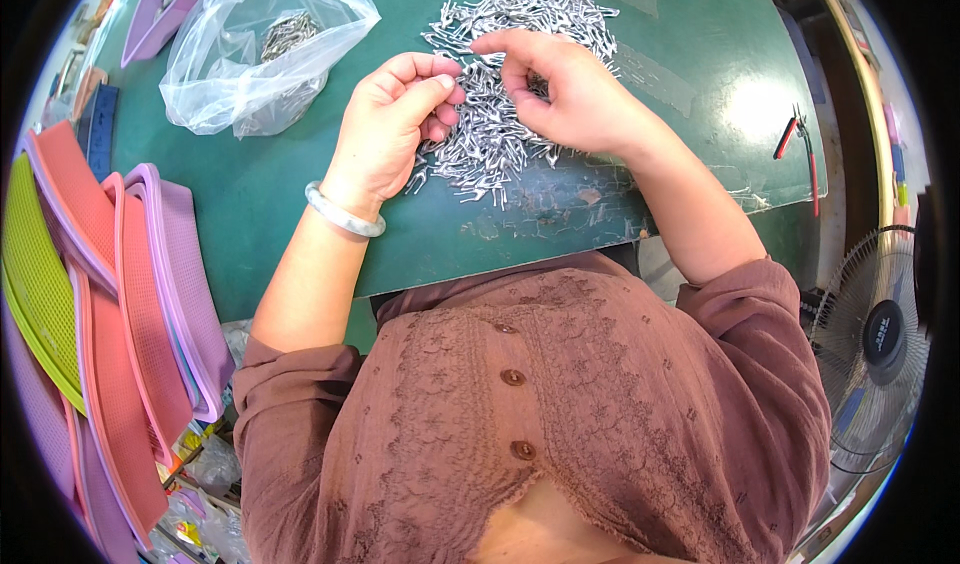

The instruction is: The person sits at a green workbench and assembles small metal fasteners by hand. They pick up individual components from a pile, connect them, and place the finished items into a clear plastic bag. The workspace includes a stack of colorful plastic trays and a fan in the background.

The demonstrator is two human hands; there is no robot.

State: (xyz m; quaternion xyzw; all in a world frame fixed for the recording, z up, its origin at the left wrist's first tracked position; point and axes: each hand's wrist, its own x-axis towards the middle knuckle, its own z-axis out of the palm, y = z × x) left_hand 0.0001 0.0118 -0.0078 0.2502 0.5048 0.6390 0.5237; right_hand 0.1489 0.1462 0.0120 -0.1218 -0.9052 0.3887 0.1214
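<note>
A heap of several small silver metal pins (500, 134) lies spread on the green table mat (300, 204). My left hand (390, 124) is curled above the heap's left side, thumb and fingers pinched on a few pins, with a pale bangle (343, 214) on the wrist. My right hand (565, 94) rests on the heap's right side, its forefinger and thumb reaching left to meet the left hand's fingertips on the pins.
A clear plastic bag (260, 44) holding more metal pins lies at the back left. Stacked pink, purple and green trays (110, 304) stand at the left. Red-handled pliers (800, 144) lie at the right, and a fan (875, 334) stands lower right.
</note>
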